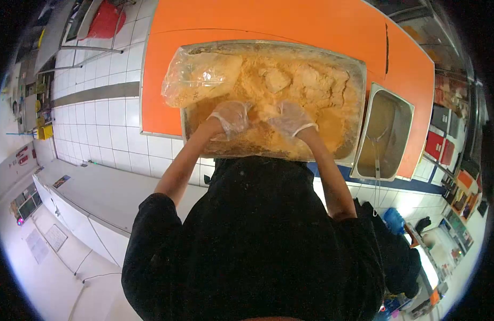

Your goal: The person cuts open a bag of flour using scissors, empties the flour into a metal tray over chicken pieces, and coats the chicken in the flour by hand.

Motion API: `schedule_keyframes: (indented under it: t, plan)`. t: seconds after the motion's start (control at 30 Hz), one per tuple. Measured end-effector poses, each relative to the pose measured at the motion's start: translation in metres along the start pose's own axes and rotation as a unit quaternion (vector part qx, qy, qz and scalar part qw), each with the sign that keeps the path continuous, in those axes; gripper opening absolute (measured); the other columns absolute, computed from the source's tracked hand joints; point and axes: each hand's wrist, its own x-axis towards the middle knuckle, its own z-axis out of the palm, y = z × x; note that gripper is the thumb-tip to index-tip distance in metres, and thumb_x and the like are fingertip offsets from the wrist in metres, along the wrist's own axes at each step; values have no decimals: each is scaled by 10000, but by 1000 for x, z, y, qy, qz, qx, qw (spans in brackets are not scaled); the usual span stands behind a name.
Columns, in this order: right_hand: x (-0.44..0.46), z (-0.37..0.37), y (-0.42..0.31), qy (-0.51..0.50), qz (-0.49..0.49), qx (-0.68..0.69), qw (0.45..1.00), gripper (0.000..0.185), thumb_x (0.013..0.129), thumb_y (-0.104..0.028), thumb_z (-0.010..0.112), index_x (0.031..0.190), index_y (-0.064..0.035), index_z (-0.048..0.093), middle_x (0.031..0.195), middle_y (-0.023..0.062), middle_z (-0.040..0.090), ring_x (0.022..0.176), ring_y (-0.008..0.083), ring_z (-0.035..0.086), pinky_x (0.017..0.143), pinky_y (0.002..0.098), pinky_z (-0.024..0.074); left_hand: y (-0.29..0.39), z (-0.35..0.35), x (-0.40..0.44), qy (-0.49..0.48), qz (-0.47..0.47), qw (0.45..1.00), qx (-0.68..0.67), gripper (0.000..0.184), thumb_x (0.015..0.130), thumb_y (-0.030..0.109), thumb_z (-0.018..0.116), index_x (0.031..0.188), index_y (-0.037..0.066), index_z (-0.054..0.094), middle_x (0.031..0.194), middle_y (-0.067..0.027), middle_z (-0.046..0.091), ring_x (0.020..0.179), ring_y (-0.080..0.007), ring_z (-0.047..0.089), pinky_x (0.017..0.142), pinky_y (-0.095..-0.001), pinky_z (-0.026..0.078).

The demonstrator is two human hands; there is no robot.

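A large metal tray (273, 44) holds orange-yellow breading flour (332, 122) with several coated lumps in it. My left hand (232, 119), in a clear plastic glove, reaches into the flour near the tray's front side. Opposite it, my right hand (293, 119) wears the same kind of glove and points inward. Between the two hands lies a pale floury patch (265, 111); whether it is a separate piece I cannot make out. The fingertips of both hands are blurred or sunk in flour. A coated lump (277, 80) sits just beyond them.
A clear plastic bag (196, 80) with flour-coloured contents lies over the tray's left corner. On the orange table (231, 21), a smaller metal pan (410, 115) stands at the right, with a long-handled wire tool (376, 155) in it. A white chest (97, 190) stands behind at left. A dark-clothed person (399, 257) is at right.
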Motion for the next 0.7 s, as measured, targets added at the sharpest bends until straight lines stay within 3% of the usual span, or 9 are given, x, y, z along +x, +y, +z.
schedule_keyframes:
  t: [0.13,0.2,0.33,0.37,0.4,0.53,0.6,0.63,0.7]
  plan:
    - [2,-11,2,100,-4,97,990,415,744,-362,596,951,-5,555,844,235,586,776,370,565,703,386,451,-9,4,9,-29,-60,997,38,361,742,314,593,891,-14,608,842,-214,624,781,-335,617,697,-409,488]
    - [-4,-31,-14,37,178,130,975,495,775,-374,556,1089,8,543,1022,235,579,951,362,564,817,412,442,-10,19,11,170,-80,980,62,312,739,273,580,893,4,620,843,-199,630,804,-342,618,717,-417,490]
    - [-19,17,7,100,224,-17,969,459,791,-296,529,1134,8,521,1037,229,578,958,342,573,816,409,446,6,22,11,49,-66,992,92,273,784,249,513,858,7,616,834,-202,624,802,-348,603,729,-419,484]
    - [-22,40,26,118,87,-231,962,438,792,-252,512,1142,11,517,1050,229,577,968,332,574,821,408,450,11,34,12,87,22,991,101,251,765,225,519,847,8,615,832,-198,624,807,-347,605,718,-417,488]
    - [-24,56,38,128,-58,-430,892,421,792,-208,496,1150,14,513,1064,230,575,979,321,575,827,408,453,15,45,14,126,110,980,110,230,747,202,526,835,9,615,831,-193,625,811,-345,606,707,-416,492]
    - [-21,70,32,184,-96,-377,903,385,769,-145,501,1080,80,530,1046,293,552,944,374,576,822,394,459,32,65,40,50,70,991,99,214,737,185,533,838,12,609,818,-182,622,787,-322,610,684,-411,492]
    - [-27,48,6,16,16,-202,979,276,796,-130,468,1004,4,590,996,242,597,946,324,594,793,406,473,34,78,45,-37,96,994,43,274,736,186,551,930,8,629,796,-190,631,770,-321,626,690,-370,500]
    - [-26,42,1,17,15,-201,979,276,796,-130,468,1004,4,590,996,242,597,946,324,594,793,406,473,20,100,51,-37,95,994,45,274,736,186,551,930,8,629,796,-190,631,770,-321,626,690,-370,500]
    - [-22,33,-3,-47,85,-135,986,285,771,-122,511,998,45,557,1000,274,574,920,361,583,772,411,474,-4,136,63,140,264,954,12,252,803,191,536,958,12,624,816,-148,641,788,-269,622,715,-340,492]
